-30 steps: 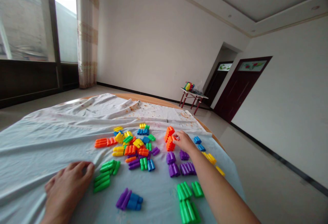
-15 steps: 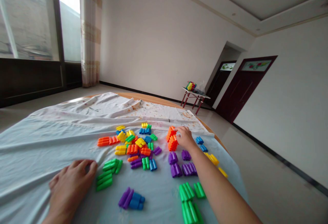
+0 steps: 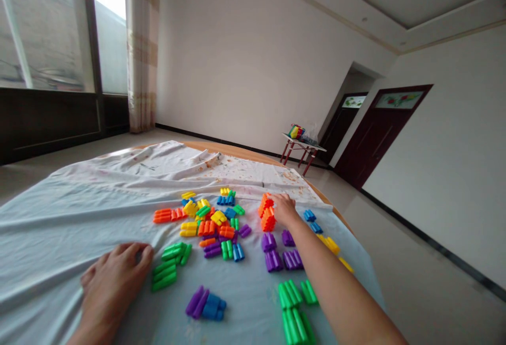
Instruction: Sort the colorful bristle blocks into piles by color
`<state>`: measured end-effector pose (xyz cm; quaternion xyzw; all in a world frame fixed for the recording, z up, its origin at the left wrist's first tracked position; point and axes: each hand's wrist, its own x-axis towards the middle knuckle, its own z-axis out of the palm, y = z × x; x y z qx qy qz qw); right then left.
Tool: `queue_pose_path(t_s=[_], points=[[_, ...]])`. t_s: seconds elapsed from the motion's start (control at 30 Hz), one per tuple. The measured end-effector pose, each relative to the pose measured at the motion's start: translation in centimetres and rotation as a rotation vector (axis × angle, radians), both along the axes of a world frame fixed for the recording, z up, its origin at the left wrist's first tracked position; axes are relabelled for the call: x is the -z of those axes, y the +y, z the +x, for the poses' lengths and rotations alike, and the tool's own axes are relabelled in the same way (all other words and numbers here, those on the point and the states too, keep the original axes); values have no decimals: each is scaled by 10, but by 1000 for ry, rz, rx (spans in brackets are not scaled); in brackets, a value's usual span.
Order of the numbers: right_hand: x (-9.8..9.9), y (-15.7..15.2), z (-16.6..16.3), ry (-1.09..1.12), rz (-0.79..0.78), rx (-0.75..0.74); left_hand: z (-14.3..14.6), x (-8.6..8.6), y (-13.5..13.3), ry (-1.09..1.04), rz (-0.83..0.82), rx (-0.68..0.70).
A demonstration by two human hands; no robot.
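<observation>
My right hand [image 3: 283,209] is at the right side of the orange building blocks [image 3: 268,218], its fingers closed on the upper block; the fingertips are partly hidden. Purple blocks [image 3: 273,260] lie just in front, and green blocks [image 3: 294,324] lie nearer, left of my forearm. My left hand [image 3: 116,276] rests on the cloth with loosely bent fingers, holding nothing. Beside its thumb lie several green blocks [image 3: 164,275]. A purple block [image 3: 197,301] touches a blue block [image 3: 214,307] at the front middle.
A mixed pile of coloured blocks [image 3: 206,227] spreads across the middle of the pale blue cloth [image 3: 98,208]. Blue blocks [image 3: 309,215] and yellow blocks [image 3: 329,244] lie beyond my right forearm. A small table [image 3: 304,142] stands near the far wall.
The whole view has shifted slightly, moving the scene a little to the right. My right hand stays at the orange blocks with its fingers drawn in slightly; my left hand stays resting.
</observation>
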<state>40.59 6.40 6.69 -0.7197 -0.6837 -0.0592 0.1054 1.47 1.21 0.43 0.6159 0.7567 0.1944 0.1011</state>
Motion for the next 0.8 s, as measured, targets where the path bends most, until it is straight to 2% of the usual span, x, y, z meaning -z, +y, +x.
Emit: queue_pose_path(t_s=[0.13,0.27,0.33,0.4,0.47,0.53,0.63,0.8], points=[[-5,-3,-5,-2,18,-3,1,1,-1,-16,32,-20],[-16,-11,-16,6,69,-35,6,-7,-6,-44,57,-9],[-21,-18,-28,28,117,-95,8,-11,-8,-49,42,-3],[-20,-26,-46,69,155,-221,9,-13,-9,-50,28,-4],[-14,-32,-66,115,127,-371,8,-14,-10,-51,19,0],[-4,-34,-88,152,30,-440,8,-13,-9,-55,17,-1],[14,-25,-114,191,-77,-393,7,-10,-9,-57,20,-3],[31,3,-140,214,-118,-285,6,-9,-8,-46,10,2]])
